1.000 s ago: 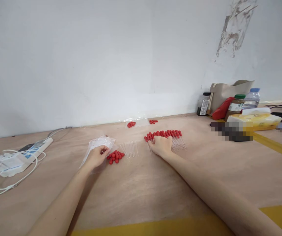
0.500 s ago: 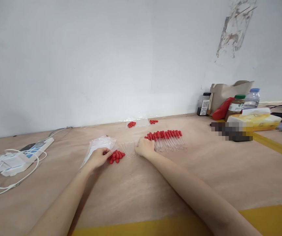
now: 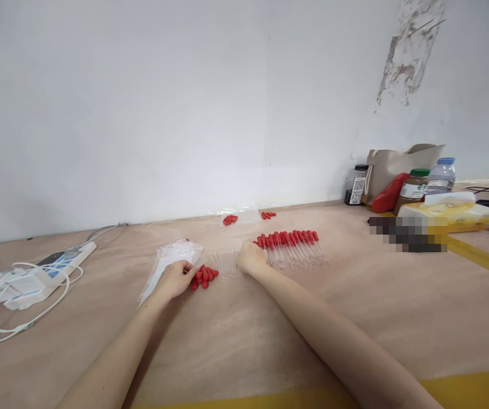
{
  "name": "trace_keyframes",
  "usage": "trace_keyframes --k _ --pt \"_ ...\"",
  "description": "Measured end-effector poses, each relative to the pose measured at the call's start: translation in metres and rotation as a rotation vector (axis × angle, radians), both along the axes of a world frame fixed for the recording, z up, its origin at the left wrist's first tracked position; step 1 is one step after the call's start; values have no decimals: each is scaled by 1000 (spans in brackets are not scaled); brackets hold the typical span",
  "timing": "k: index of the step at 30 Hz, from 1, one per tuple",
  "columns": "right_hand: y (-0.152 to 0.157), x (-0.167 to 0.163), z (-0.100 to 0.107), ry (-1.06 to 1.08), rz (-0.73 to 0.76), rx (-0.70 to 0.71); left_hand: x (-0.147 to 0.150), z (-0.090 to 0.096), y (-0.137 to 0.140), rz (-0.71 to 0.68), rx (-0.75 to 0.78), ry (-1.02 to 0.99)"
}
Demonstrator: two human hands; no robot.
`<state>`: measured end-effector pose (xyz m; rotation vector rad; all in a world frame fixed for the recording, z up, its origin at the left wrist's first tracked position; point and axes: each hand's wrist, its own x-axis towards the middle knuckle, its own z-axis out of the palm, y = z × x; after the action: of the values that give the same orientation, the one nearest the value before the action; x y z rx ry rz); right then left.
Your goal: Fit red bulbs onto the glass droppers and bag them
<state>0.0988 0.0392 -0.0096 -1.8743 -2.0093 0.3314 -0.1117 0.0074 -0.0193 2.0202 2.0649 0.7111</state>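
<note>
My left hand [image 3: 179,278] is at the left edge of a small pile of red rubber dropper bulbs [image 3: 205,275], its thumb and fingers pinched on a bulb there. Right of that pile lies a row of thin clear glass tubes [image 3: 226,263]. My right hand [image 3: 251,258] is closed and low over the table, between those tubes and a row of droppers [image 3: 291,238] with red bulbs fitted on clear tubes. Its fingertips are hidden behind the hand, so what they hold cannot be made out.
Clear plastic bags [image 3: 170,255] lie beyond my left hand. Two bags with red bulbs [image 3: 230,220] rest by the wall. At left is a power strip [image 3: 52,278] with white cables. A tissue pack [image 3: 448,211], bottles [image 3: 414,187] and a beige bag [image 3: 391,167] stand at right.
The view has tilted slightly, so everything sits a little lower in the picture. Both hands stay at nearly the same places over the table.
</note>
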Motion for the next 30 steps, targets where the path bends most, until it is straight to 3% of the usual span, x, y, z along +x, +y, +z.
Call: trace_keyframes --k 4,6,8,11,14,17,23,30 --pt "-16 41 -3 6 79 171 9 10 -5 48 86 56" --pt "-27 66 -9 30 186 365 22 15 -12 32 186 85" --pt "-38 89 -18 39 301 499 40 17 -20 -100 289 107" --pt "-53 114 -28 -4 408 590 72 11 -36 -369 326 124" --pt "-61 125 -32 -18 423 618 95 -2 -48 -552 297 149" --pt "-64 126 -34 9 423 612 105 -13 -51 -616 292 139" --pt "-67 121 -38 35 535 582 110 -20 -46 -599 410 113" --pt "-72 120 -37 83 585 585 115 -22 -48 -514 356 80"
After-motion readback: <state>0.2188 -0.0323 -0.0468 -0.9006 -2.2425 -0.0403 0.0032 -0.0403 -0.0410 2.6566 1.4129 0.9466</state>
